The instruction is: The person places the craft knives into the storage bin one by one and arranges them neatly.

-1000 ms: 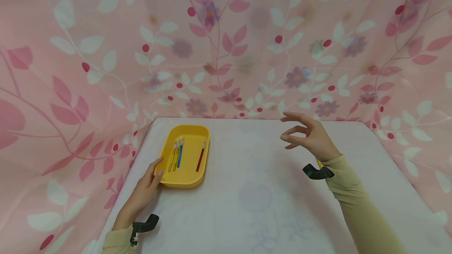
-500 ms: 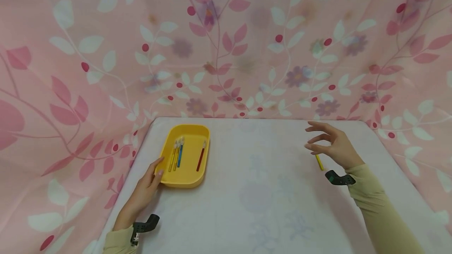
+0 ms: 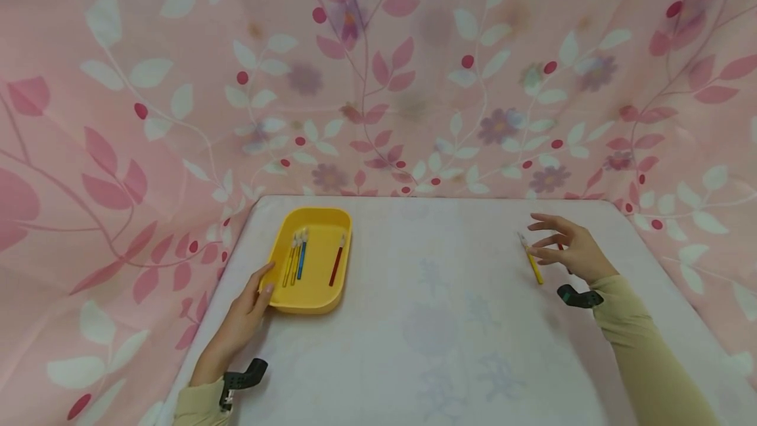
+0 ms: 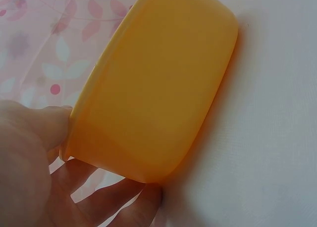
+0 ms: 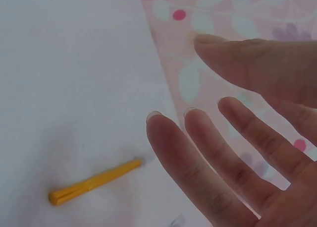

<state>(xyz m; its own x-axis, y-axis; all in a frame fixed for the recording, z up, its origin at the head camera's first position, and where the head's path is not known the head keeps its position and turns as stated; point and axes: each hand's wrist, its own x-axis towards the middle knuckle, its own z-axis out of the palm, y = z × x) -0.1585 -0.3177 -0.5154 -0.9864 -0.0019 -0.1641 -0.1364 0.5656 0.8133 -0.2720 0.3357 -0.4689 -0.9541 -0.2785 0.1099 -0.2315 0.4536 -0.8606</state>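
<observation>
My left hand (image 3: 241, 313) grips the near left rim of a yellow tray (image 3: 316, 294). In the left wrist view, the thumb is at the rim and the fingers lie against the outside. Two yellow paintbrushes (image 3: 289, 267), a blue paintbrush (image 3: 301, 260) and a red paintbrush (image 3: 336, 267) lie in the tray. My right hand (image 3: 576, 254) hovers at the right, thumb and fingers apart, holding nothing. Just beside its fingertips a yellow paintbrush (image 3: 535, 269) lies on the table; its handle (image 5: 94, 182) shows in the right wrist view. A red stick-like thing (image 3: 561, 247) is mostly hidden behind that hand.
A white cloth (image 3: 414, 360) with faint bluish patterns covers the table. Pink floral fabric (image 3: 378, 71) hangs behind it and along both sides. The table's far edge runs just beyond the tray.
My right hand has moved right and slightly nearer to me, uncovering the yellow paintbrush and part of a red thing. The left hand and the tray have stayed in place.
</observation>
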